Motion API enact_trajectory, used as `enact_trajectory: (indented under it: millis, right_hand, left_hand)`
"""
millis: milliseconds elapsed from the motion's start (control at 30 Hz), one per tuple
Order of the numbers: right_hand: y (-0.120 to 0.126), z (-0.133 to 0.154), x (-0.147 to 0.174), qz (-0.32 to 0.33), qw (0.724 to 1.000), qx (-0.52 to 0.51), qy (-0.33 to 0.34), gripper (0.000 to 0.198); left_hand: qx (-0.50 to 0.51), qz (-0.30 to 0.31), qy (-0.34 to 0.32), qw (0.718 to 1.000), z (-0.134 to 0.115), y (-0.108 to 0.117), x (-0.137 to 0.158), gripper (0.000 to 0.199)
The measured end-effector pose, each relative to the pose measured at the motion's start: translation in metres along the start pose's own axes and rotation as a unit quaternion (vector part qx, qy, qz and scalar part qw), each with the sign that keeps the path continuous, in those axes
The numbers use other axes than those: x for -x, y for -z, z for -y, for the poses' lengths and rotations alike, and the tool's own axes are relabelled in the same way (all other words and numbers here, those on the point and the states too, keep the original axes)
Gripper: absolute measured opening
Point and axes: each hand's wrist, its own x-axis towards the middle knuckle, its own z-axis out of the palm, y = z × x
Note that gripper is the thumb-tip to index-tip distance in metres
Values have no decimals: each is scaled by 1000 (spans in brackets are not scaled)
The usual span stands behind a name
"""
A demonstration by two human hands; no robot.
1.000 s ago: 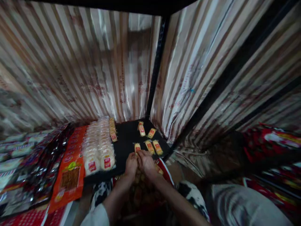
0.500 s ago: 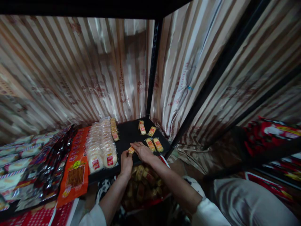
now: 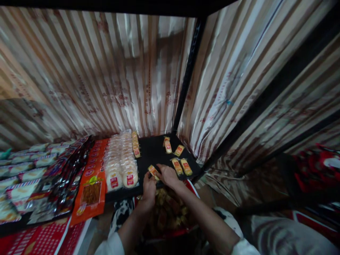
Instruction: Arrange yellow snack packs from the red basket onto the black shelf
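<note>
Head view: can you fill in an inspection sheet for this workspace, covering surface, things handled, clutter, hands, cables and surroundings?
Surface: black shelf, goods laid along it.
Things handled: small yellow packet near the shelf's front edge; similar loose packets to the right; a red-sided box of yellowish packets below, contents dim.
Clutter: rows of round white packs, orange bag, dark shiny packs, white packs at far left.
Hands: left hand and right hand, both with fingers at the small packet; how firm a grip, cannot tell.
Cables: nothing seen for certain.
Surroundings: striped curtain behind, dark post at the corner; dim light.
</note>
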Motion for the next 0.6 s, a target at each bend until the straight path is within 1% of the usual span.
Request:
enact_trajectory:
  millis: [100, 200, 300, 367, 433, 500, 600]
  right_hand:
    - [-6, 0, -7, 26, 999, -40, -3, 29]
    - [-15, -4, -16, 39, 990, -137, -25, 21]
    - [-26, -5, -26, 6, 967, -253, -39, 16]
    - [-32, -3, -33, -20, 941, -333, -50, 17]
    - [-38, 2, -39, -33, 917, -394, -56, 19]
    - [-42, 8, -47, -50, 906, -417, -57, 19]
    - [-48, 18, -61, -87, 902, -419, -52, 24]
  left_hand:
    - [9, 7, 3, 1000, -4, 3, 0, 32]
    - [-3, -3, -25, 1000, -10, 5, -2, 32]
    - [-14, -17, -64, 998, -18, 5, -7, 32]
    - [-30, -27, -82, 996, -24, 5, -11, 33]
    - [-51, -35, -87, 994, -29, 5, -15, 35]
    - [-74, -51, -90, 992, -33, 4, -17, 37]
    - [-96, -74, -109, 987, -35, 4, -16, 43]
